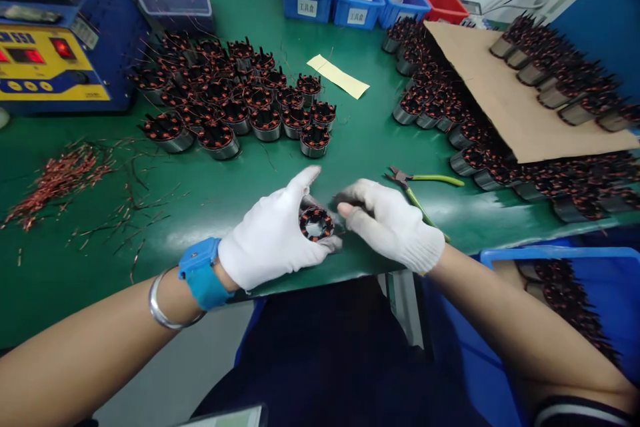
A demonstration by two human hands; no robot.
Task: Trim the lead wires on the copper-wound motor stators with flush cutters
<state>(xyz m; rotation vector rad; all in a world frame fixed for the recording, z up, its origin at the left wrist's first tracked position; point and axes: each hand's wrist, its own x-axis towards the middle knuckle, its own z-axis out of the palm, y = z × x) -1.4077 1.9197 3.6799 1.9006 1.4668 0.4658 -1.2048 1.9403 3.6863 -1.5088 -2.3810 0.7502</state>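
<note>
My left hand, in a white glove, is wrapped round a motor stator with copper windings, just above the table's front edge. The stator's round opening faces up toward me. Close to its right side is my right hand, also gloved, with the thumb tip bare. Its thumb and fingers are drawn together in a pinch and slightly blurred; what they hold, if anything, is unclear. Wire cutters with yellow-green handles lie just behind the right hand. Several more stators stand in a group beyond my left hand.
Copper wire clippings lie heaped at left, below a blue-and-yellow machine. More stators stand at right, around and on a cardboard sheet. A blue crate sits below the right edge. Blue tool bins line the back.
</note>
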